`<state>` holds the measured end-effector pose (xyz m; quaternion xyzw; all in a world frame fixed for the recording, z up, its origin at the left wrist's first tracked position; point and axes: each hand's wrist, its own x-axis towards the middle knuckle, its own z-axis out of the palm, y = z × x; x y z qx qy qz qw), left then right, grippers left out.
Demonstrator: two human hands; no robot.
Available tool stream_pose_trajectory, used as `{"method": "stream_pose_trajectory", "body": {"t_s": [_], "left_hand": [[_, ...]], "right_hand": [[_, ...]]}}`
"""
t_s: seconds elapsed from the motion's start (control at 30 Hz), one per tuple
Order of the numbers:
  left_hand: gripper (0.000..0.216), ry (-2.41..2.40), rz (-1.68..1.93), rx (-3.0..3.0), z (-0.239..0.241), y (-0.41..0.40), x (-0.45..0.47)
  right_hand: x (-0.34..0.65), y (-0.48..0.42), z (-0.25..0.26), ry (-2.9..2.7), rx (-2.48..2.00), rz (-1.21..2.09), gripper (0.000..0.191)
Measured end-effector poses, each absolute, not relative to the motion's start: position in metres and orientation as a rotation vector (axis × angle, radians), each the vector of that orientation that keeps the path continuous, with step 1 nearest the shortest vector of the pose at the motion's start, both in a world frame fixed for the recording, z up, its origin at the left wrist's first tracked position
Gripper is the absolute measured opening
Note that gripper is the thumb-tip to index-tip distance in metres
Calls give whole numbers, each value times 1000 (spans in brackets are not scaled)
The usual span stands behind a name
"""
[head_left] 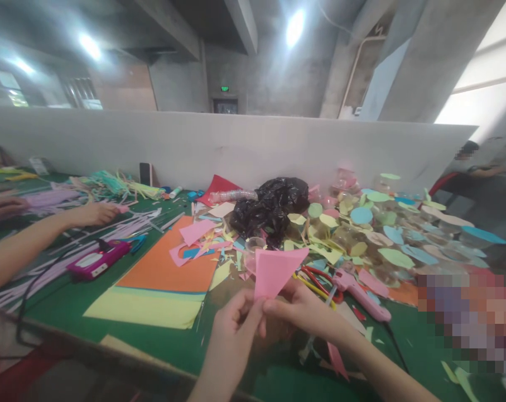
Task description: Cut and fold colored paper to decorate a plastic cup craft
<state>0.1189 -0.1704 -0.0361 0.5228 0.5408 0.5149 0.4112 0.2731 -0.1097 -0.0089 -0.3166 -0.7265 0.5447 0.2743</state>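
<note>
I hold a pink paper piece [274, 269], shaped like a triangle with its point down, above the green table [68, 306]. My left hand [235, 322] pinches its lower tip from the left. My right hand [303, 310] pinches the same lower part from the right, fingertips meeting those of the left. Just beyond the paper lie scissors with red and yellow handles [315, 280] and a pink glue gun [359, 293].
Orange and yellow sheets [164, 279] lie left of my hands. A black plastic bag [273, 207] and several coloured paper rounds [386, 234] pile up behind. A co-worker's arm [39, 237] reaches in at the left near a pink device [97, 261]. A white partition [236, 145] backs the table.
</note>
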Motion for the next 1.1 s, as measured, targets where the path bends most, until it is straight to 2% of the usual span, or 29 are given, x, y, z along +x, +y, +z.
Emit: {"method": "stream_pose_trajectory", "body": {"t_s": [0.27,0.5,0.73,0.9,1.1], "left_hand": [[43,1333,1278,1349,-35,-175,122],[39,1367,1223,1349,-36,-174,116],[41,1415,1217,1290,-36,-172,109],[42,1415,1199,1293,-37,-172,107],[40,1420,1191,1326,-36,-175,104]], "right_hand": [[281,-110,-7,-1974,-907,1417,31],[288,-98,-20,-1922,-966,1431,42],[305,-86,11,-1834,-1052,1053,53],[301,-87,10,-1826,-1044,1075,49],[295,-80,-6,-1801,-1020,1043,54]]}}
